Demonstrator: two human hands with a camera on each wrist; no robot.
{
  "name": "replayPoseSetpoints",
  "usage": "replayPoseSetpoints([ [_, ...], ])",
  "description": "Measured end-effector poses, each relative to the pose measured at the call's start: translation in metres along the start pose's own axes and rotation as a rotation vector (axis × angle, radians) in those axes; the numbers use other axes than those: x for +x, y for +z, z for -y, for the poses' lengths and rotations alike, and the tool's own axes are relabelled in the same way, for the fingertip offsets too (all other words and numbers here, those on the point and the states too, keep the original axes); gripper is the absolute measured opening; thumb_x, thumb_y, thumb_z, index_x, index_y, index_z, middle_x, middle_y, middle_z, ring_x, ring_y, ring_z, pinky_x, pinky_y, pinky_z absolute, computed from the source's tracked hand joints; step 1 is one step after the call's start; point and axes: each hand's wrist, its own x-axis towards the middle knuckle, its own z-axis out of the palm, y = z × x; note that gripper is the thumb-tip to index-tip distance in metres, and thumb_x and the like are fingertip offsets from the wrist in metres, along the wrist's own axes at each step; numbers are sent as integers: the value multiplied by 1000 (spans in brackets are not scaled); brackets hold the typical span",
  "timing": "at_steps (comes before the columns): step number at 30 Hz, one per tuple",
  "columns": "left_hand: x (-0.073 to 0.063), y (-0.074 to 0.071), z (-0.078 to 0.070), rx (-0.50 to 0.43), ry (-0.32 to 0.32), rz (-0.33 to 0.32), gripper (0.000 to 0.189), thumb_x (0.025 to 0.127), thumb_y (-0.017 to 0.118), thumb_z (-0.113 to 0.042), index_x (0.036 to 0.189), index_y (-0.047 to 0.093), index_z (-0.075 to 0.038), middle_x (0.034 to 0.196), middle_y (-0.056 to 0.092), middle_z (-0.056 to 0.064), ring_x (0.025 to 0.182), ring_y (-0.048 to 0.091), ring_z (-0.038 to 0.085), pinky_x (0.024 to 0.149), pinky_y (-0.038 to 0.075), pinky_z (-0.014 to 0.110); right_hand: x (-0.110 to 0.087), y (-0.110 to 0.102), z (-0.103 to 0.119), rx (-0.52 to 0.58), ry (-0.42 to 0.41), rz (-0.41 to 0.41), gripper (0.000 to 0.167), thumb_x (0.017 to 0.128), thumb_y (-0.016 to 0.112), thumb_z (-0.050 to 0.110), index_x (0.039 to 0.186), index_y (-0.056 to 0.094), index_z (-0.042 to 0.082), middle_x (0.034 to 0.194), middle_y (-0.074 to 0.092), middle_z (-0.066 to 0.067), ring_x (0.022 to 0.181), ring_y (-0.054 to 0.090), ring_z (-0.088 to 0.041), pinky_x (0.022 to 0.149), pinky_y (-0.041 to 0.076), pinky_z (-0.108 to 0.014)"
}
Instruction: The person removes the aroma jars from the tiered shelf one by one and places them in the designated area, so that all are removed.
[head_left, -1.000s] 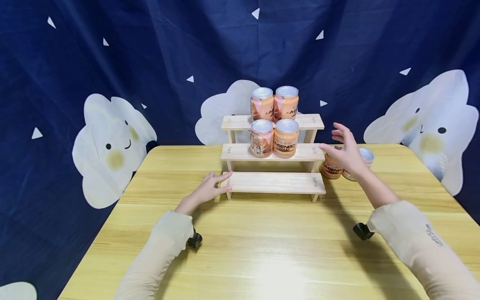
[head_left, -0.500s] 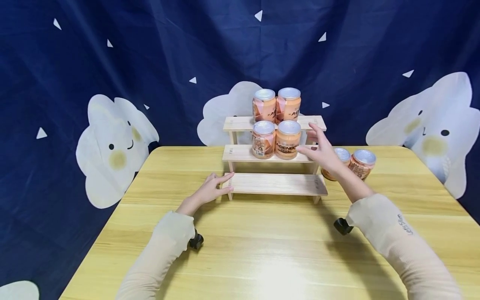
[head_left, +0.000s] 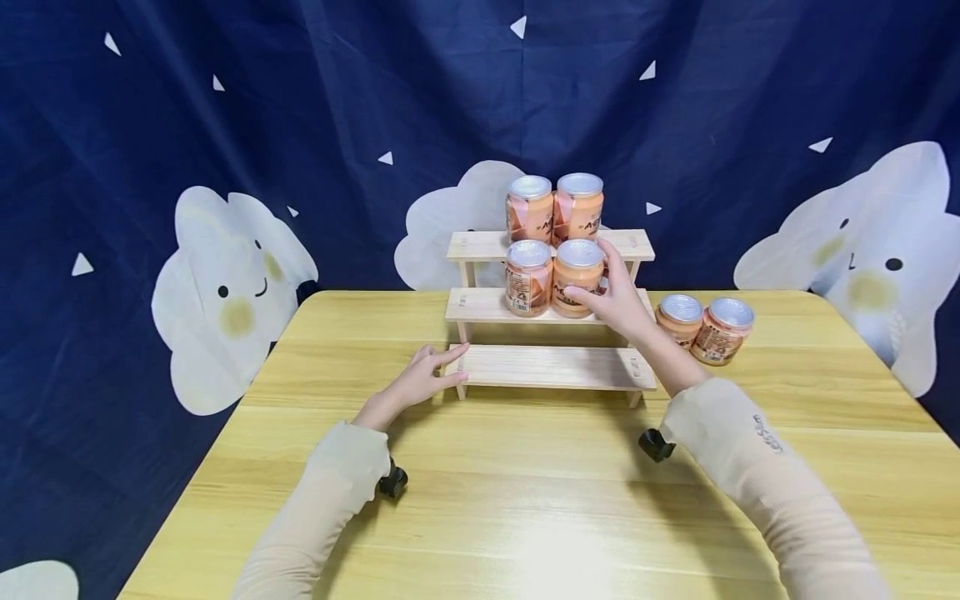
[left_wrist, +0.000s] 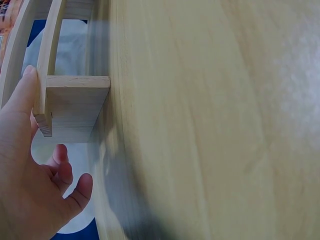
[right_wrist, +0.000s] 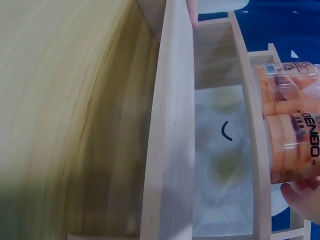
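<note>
A three-step wooden display shelf [head_left: 547,367] stands on the table. My left hand [head_left: 416,382] holds the left end of its lowest step between thumb and index finger; in the left wrist view the other fingers [left_wrist: 62,172] curl loosely beside the board. On the middle step are two orange labelled jars with silver lids, side by side. My right hand [head_left: 624,307] grips the right one [head_left: 567,279], thumb across its front and fingers at its right side, partly hidden. The left jar [head_left: 519,287] touches it. In the right wrist view, fingertips [right_wrist: 295,194] meet the jar's side.
Two more such jars, a left one [head_left: 575,212] and its neighbour [head_left: 529,217], stand on the top step. On the table right of the shelf are another jar [head_left: 678,323] and its twin [head_left: 718,340]. A dark blue curtain [head_left: 337,100] hangs behind the table [head_left: 480,483].
My right hand has moved left from the jars on the table to the right jar on the middle step and closed round it. The left hand has stayed at the shelf's end.
</note>
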Motion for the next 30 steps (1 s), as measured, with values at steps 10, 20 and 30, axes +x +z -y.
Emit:
replayPoseSetpoints([
  [10,1,-1,-1,6,-5,1,58,87,61,-36,139,40,-22,85,40,11,78,31,20,67,30,31,-5,3,7,-120,-20,-94,78,80,67,1,141,19,-6,132,37,-27,109,43,-35,77,38,-32],
  [20,0,-2,0,6,-7,5,58,87,60,-37,139,40,-22,86,41,11,80,32,20,68,30,31,-19,-3,11,-164,-27,-124,74,80,66,0,139,22,-8,126,41,-31,99,46,-32,69,38,-20],
  [30,-2,-1,-1,6,-4,8,59,87,60,-39,139,40,-23,84,41,10,81,33,20,68,31,32,-34,-19,5,-121,-46,-133,74,77,65,-9,137,23,-9,122,42,-30,93,40,-7,69,40,-12],
])
